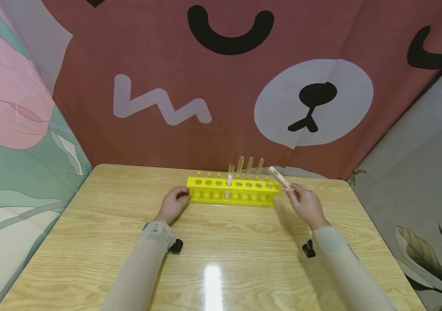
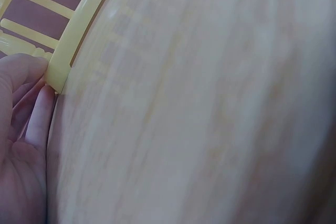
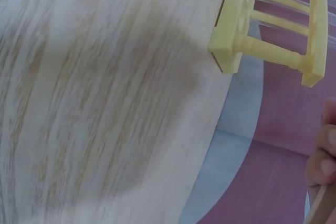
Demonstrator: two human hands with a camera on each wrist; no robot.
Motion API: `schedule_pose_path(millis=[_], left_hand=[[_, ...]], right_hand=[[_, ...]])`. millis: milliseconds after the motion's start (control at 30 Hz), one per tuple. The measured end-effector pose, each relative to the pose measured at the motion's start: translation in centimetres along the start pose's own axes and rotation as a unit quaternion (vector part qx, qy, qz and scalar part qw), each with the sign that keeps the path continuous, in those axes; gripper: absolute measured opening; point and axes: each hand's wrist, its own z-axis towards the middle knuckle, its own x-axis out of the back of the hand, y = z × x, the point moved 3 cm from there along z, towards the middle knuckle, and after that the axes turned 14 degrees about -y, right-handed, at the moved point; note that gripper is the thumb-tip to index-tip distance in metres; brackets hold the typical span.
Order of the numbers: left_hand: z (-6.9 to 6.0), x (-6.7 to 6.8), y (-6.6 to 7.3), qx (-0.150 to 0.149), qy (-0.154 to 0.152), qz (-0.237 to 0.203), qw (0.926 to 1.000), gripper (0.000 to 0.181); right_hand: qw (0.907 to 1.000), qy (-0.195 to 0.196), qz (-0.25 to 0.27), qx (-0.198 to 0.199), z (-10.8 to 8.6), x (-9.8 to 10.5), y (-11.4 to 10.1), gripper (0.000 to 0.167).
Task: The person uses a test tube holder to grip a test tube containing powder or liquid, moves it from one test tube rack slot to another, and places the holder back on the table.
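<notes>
A yellow test tube rack (image 1: 209, 199) stands near the table's far edge. My left hand (image 1: 173, 204) is at its left end; in the left wrist view the fingertips (image 2: 37, 69) grip the corner of the rack's base. My right hand (image 1: 306, 206) holds a wooden test tube clamp (image 1: 279, 176), raised beside the rack's right end and pointing up and left. One test tube (image 1: 231, 169) with white contents stands upright in a middle hole. Behind it, three clear test tubes (image 1: 249, 166) sit upside down on the back pegs. In the right wrist view, only the clamp's handle (image 3: 321, 205) shows.
The wood-grain table (image 1: 244, 259) stretches in front of the rack. A printed curtain (image 1: 158, 142) hangs right behind the far edge, with more printed cloth at both sides. Each sleeve has a black device (image 1: 309, 249) at the wrist.
</notes>
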Motion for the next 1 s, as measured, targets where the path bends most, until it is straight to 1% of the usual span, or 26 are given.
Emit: schedule_pose_path(millis=[200,367,467,667,800,1000], left_hand=[[0.0,0.0,0.0,-0.005,-0.001,0.0,1.0,0.025],[-0.1,-0.1,0.1,-0.007,0.0,-0.002,1.0,0.024],[-0.1,0.0,0.0,-0.007,0.002,0.001,1.0,0.024],[-0.1,0.0,0.0,-0.013,0.003,0.004,0.9999,0.024],[-0.1,0.0,0.0,-0.015,0.001,0.002,0.9999,0.025],[-0.2,0.0,0.0,-0.018,0.002,0.005,0.9998,0.025]], right_hand=[[0.9998,0.007,-0.013,-0.012,0.0,0.0,0.5,0.033],[0.999,0.023,-0.023,-0.029,0.0,0.1,0.9,0.032],[0.9987,0.022,-0.025,-0.038,0.0,-0.1,1.3,0.03],[0.9974,0.008,-0.025,-0.066,-0.2,-0.5,2.2,0.032],[0.9962,-0.009,-0.026,-0.083,-0.3,-0.9,2.9,0.034],[0.995,-0.026,-0.025,-0.093,-0.4,-1.5,3.5,0.034]])
